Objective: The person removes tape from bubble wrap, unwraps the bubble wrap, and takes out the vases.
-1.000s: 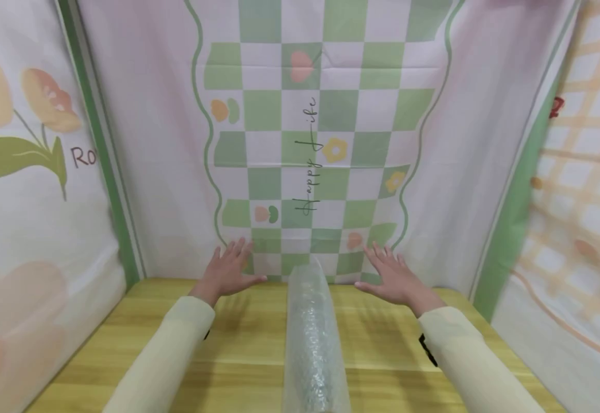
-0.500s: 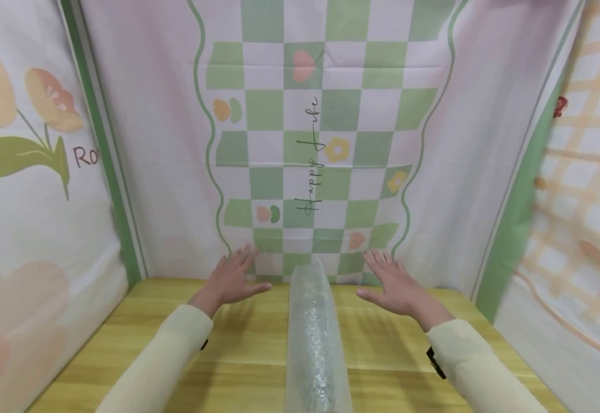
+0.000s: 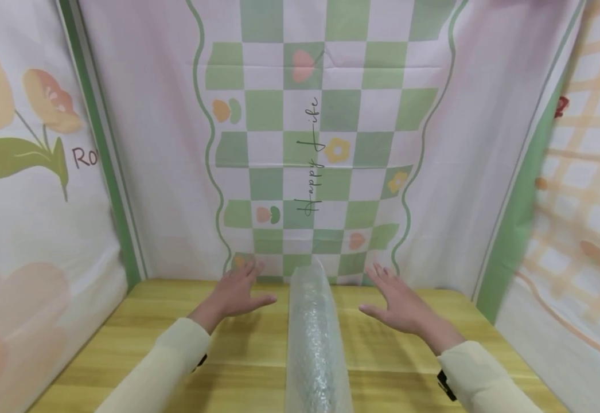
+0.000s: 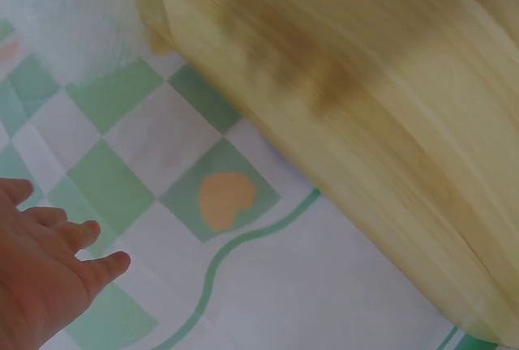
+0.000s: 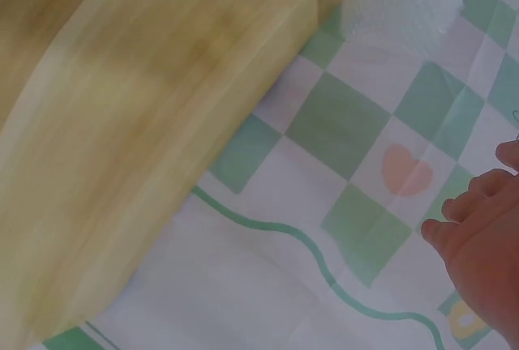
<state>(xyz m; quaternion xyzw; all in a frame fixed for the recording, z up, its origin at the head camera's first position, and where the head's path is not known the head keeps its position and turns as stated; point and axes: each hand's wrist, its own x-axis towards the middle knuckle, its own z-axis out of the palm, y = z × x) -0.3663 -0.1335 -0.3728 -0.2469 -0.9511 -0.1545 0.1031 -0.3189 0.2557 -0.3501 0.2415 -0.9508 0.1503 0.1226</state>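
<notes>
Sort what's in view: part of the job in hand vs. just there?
Job, judging by reach:
clear plastic roll, between the hands
left hand, not touching it
right hand, likewise

Just there:
wooden table, under the roll
checkered backdrop cloth
printed side cloth

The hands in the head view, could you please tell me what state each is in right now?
Left hand: open, holding nothing, apart from the long translucent plastic roll.
Right hand: open, empty, also apart from the roll.
</notes>
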